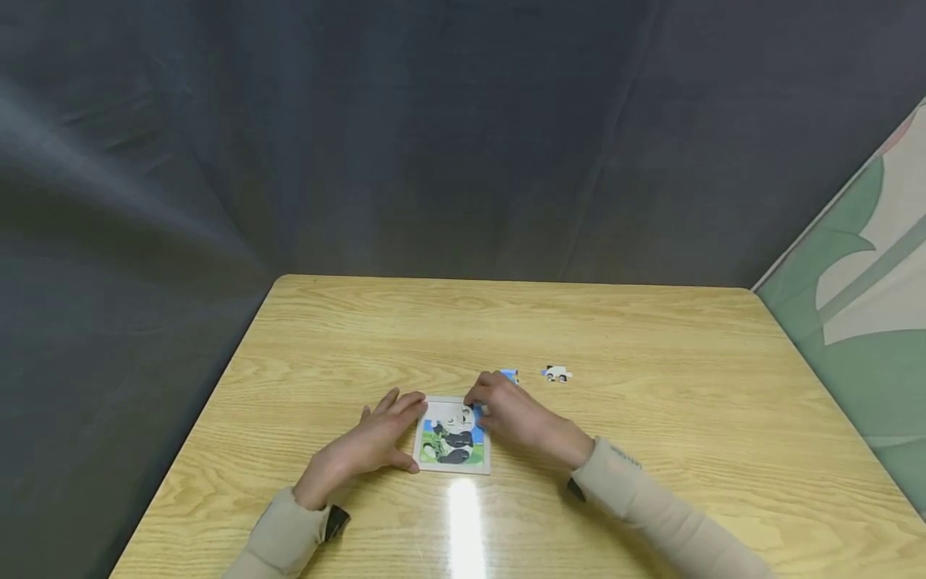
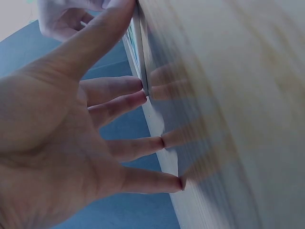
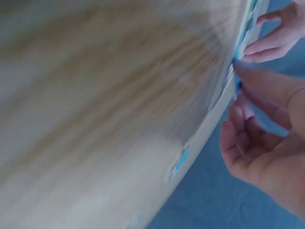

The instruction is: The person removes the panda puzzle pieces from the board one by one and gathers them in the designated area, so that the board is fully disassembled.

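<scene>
A square panda puzzle tray (image 1: pixel 456 470) with a pale rim lies on the table, with panda, green and blue pieces fitted in it and a pale bare area at its upper left. My left hand (image 1: pixel 372 441) is spread along the tray's left side, fingertips near the top corner and thumb at the bottom corner. In the left wrist view the left hand (image 2: pixel 71 129) shows straight fingers, some touching the table. My right hand (image 1: pixel 517 414) pinches a blue-edged puzzle piece (image 3: pixel 238 86) at the tray's upper right. Its fingers partly hide that piece.
Two loose pieces lie beyond the right hand: a blue one (image 1: pixel 510 375), partly hidden by it, and a black-and-white one (image 1: pixel 556 373). The wooden table (image 1: pixel 347 338) ends at a dark curtain (image 1: pixel 463 145). A patterned cloth (image 1: pixel 868 265) hangs at the right.
</scene>
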### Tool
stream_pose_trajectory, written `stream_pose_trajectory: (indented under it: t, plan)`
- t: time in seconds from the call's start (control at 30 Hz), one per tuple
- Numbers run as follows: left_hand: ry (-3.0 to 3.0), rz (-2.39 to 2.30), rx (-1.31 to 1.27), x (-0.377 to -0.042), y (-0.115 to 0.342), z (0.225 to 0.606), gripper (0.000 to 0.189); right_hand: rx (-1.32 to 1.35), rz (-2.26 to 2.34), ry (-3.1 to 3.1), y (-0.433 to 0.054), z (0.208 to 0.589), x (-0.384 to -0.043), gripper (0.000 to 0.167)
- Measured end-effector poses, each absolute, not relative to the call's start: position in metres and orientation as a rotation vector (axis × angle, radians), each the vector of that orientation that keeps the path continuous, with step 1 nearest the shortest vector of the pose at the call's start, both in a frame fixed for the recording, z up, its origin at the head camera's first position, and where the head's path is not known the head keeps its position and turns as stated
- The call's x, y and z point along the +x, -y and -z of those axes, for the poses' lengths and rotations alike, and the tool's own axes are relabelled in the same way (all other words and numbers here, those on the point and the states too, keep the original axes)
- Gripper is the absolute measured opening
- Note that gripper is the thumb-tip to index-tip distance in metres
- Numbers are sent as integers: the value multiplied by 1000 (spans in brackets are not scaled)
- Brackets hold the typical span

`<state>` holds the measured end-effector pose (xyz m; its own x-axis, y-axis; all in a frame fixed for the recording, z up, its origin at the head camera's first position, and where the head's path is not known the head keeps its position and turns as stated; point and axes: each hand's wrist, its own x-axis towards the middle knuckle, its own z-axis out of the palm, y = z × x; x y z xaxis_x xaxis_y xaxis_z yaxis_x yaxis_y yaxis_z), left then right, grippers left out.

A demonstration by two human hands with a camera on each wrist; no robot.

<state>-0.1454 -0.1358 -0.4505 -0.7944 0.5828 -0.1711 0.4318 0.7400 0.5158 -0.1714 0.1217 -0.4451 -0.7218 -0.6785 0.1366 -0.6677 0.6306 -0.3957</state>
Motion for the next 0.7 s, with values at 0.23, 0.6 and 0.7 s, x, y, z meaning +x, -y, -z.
stream_pose_trajectory:
  t: [0.23, 0.6, 0.7]
  plan:
    - [-2604, -663, 772, -144, 135, 448, 88, -1426, 516, -2937, -150, 436, -182, 29]
    - [-2614, -626, 759, -145, 136, 454, 90, -948, 613, -3009, -319, 431, -207, 26]
    - [-2613, -624, 764, -145, 137, 454, 90, -897, 624, -2953, -343, 436, -207, 22]
